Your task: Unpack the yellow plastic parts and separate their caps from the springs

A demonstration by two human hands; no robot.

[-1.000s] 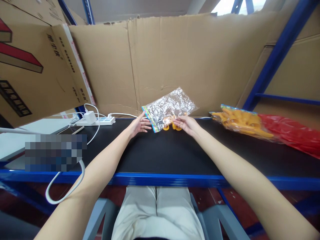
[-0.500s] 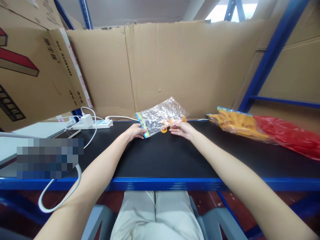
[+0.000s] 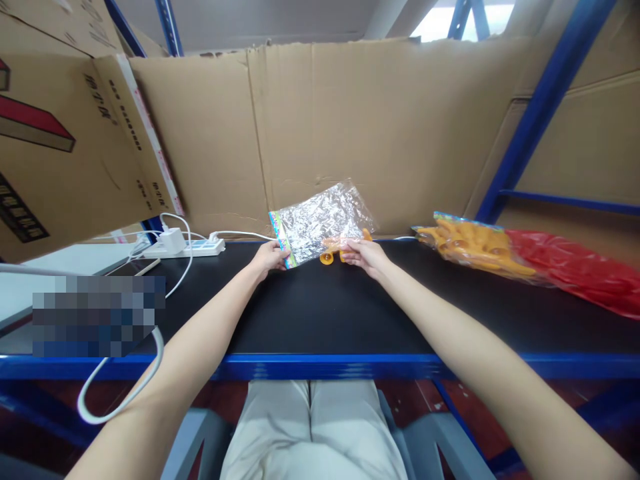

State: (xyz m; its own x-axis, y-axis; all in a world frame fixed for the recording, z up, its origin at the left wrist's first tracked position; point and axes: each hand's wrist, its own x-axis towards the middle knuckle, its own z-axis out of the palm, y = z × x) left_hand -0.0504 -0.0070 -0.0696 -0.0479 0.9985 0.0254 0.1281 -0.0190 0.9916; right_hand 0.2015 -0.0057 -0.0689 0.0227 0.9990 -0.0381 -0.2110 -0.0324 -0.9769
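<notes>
A clear plastic bag (image 3: pixel 320 217) with a colourful printed strip along its left end is tilted above the black tabletop. My left hand (image 3: pixel 271 258) pinches it at the lower corner of that strip. My right hand (image 3: pixel 366 256) is closed on an orange plastic piece (image 3: pixel 327 258) with round, cup-like ends, at the bag's lower right edge. Part of the piece shows through the film and part sticks out below. Its full shape is hidden by the bag and my fingers, and I cannot tell whether it lies inside or behind the film.
On the right lie a bag of similar orange pieces (image 3: pixel 473 245) and a red plastic bag (image 3: pixel 575 267). A white power strip (image 3: pixel 207 247) with cables stands at the left, near a phone (image 3: pixel 135 267). Cardboard (image 3: pixel 375 133) walls the back; a blue rail (image 3: pixel 330 367) edges the front.
The bag's upper edge has risen a little and its film has turned to catch more light. Both hands keep their hold, my left one slightly higher than before.
</notes>
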